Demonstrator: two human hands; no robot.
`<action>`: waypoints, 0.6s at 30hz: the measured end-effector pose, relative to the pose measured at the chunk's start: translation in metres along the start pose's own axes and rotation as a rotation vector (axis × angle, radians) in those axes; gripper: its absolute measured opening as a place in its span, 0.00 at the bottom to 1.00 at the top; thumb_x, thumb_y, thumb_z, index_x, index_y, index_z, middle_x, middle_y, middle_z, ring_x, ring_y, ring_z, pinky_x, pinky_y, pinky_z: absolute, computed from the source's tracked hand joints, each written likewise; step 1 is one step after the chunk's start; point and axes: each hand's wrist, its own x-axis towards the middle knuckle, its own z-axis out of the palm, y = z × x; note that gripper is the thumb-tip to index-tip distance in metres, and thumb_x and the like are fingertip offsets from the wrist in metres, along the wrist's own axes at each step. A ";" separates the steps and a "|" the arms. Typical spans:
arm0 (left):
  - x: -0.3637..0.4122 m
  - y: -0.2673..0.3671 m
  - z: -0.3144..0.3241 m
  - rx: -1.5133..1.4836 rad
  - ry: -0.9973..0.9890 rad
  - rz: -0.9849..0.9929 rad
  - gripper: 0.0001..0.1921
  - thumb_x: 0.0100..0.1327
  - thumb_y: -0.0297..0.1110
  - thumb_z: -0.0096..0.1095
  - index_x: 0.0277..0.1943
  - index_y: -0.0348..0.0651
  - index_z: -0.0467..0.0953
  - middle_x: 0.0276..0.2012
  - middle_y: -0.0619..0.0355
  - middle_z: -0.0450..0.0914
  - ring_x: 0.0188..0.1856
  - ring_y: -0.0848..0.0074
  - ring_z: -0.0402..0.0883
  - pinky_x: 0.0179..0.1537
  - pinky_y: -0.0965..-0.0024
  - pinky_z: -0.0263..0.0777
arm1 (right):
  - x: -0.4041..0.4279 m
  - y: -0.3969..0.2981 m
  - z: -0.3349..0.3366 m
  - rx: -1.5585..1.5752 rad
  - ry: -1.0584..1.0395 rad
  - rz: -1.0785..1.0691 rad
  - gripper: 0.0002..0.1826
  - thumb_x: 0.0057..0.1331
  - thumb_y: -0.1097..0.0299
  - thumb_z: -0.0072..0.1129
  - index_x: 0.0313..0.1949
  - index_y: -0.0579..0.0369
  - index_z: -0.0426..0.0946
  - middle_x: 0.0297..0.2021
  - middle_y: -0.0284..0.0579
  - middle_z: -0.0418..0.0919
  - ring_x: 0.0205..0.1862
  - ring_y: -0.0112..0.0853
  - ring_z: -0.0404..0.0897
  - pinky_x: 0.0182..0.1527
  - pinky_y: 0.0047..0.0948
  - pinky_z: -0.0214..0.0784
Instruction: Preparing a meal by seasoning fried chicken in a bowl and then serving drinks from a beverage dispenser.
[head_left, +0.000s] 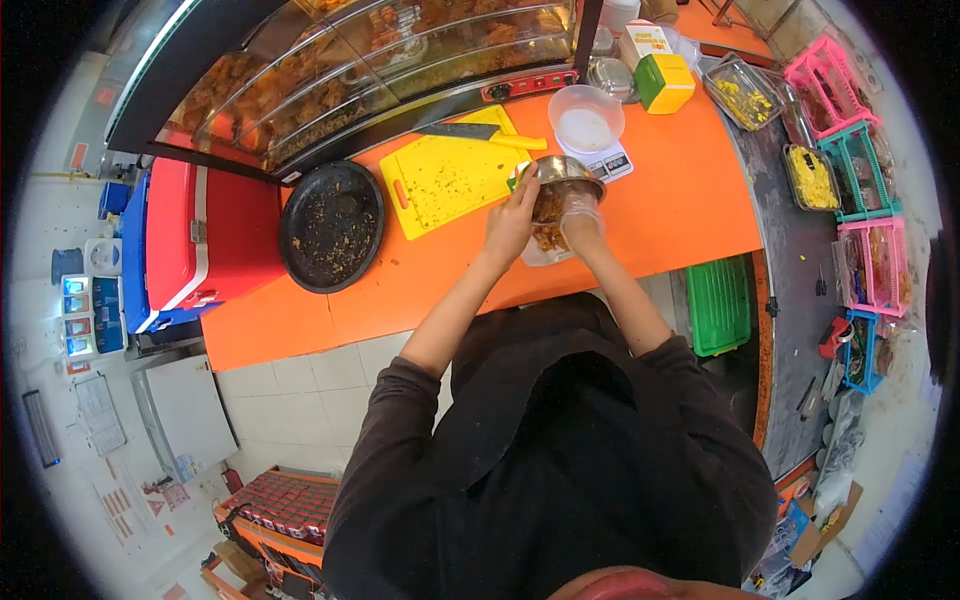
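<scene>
My left hand (511, 225) grips the rim of a metal bowl (564, 168), which is tilted above a translucent plastic container (541, 256). Brown food pieces (550, 237) lie in the container, and more show in the bowl. My right hand (583, 225), in a clear plastic glove or bag, is at the bowl's mouth; its fingers are partly hidden, so whether they hold food cannot be told. Left of the bowl lies a yellow cutting board (442, 187) with crumbs and a knife (517, 140) on it. Behind the bowl, a translucent plastic bowl (586, 120) sits on a digital scale (616, 163).
A black round tray (332, 226) with crumbs is at the left, beside a red cooler box (214, 232). A glass food display (360, 67) borders the orange table (675, 217) at the back. Plastic baskets (874, 262) and food containers (811, 178) stand on the right.
</scene>
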 end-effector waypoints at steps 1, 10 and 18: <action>-0.004 -0.001 0.001 -0.041 -0.012 -0.035 0.31 0.46 0.10 0.53 0.58 0.36 0.67 0.63 0.50 0.69 0.56 0.54 0.76 0.54 0.59 0.74 | 0.000 0.002 0.006 -0.002 -0.005 -0.005 0.19 0.62 0.71 0.51 0.54 0.55 0.71 0.56 0.51 0.72 0.57 0.41 0.73 0.53 0.38 0.70; -0.011 -0.013 0.011 -0.075 0.043 0.053 0.27 0.45 0.15 0.59 0.52 0.38 0.67 0.66 0.52 0.65 0.37 0.58 0.83 0.32 0.64 0.80 | 0.023 0.036 0.031 0.205 -0.135 -0.282 0.23 0.67 0.62 0.46 0.61 0.51 0.67 0.61 0.49 0.69 0.62 0.43 0.67 0.63 0.33 0.61; -0.028 -0.022 0.029 -0.073 0.019 -0.220 0.40 0.51 0.15 0.53 0.70 0.44 0.56 0.51 0.43 0.78 0.38 0.53 0.82 0.36 0.58 0.77 | -0.004 0.037 0.010 -0.042 -0.435 -0.461 0.26 0.66 0.64 0.54 0.63 0.39 0.64 0.64 0.41 0.65 0.65 0.36 0.64 0.64 0.38 0.60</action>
